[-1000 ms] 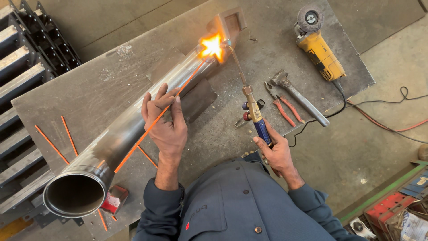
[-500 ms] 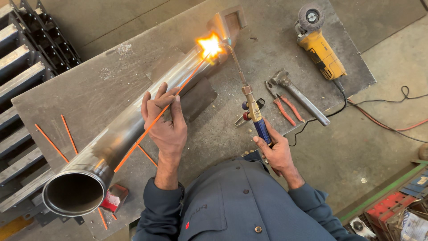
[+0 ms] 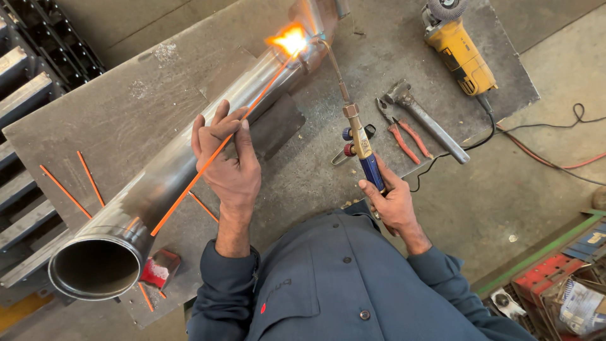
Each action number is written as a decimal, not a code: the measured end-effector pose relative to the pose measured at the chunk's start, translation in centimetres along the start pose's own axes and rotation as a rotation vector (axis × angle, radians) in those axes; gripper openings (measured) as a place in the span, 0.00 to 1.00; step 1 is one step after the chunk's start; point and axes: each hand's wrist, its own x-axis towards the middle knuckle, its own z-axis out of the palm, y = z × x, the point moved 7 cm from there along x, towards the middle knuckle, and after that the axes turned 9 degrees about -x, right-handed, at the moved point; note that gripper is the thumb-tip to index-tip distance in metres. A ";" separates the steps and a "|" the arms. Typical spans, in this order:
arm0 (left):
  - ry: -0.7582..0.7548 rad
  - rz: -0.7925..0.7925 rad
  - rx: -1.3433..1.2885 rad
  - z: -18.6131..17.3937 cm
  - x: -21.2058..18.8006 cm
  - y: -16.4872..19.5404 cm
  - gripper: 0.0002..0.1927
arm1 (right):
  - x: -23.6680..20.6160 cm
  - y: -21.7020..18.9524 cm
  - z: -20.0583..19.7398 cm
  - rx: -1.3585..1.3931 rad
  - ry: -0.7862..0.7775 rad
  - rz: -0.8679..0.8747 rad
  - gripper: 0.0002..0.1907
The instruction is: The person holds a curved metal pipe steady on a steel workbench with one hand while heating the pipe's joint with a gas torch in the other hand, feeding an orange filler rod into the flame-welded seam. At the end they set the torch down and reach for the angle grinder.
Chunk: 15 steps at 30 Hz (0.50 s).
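Observation:
A long shiny steel pipe (image 3: 158, 183) lies diagonally across the metal table (image 3: 145, 95). My left hand (image 3: 227, 161) rests against the pipe and pinches a thin orange filler rod (image 3: 208, 164) whose far tip reaches into a bright flame (image 3: 290, 39) at the pipe's far end. My right hand (image 3: 391, 202) grips the blue handle of a gas torch (image 3: 360, 142). The torch's thin brass neck runs up to that flame.
Several loose orange rods (image 3: 66, 189) lie on the table at left. A yellow angle grinder (image 3: 457, 53), red-handled pliers (image 3: 404, 132) and a hammer (image 3: 429, 120) lie at right. A red lighter-like block (image 3: 158, 268) sits near the pipe's open end. Cables (image 3: 549, 158) trail on the floor.

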 end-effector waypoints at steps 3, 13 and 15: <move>0.001 0.001 0.003 0.1 0.0 -0.3 0.07 | 0.2 0.1 0.0 -0.013 0.001 0.006 0.37; -0.011 -0.015 -0.007 0.4 0.1 -0.5 0.07 | 0.6 0.7 0.0 -0.002 -0.013 0.006 0.37; -0.013 -0.013 -0.005 0.5 0.2 -0.5 0.08 | 0.6 0.5 0.0 0.021 -0.022 -0.026 0.37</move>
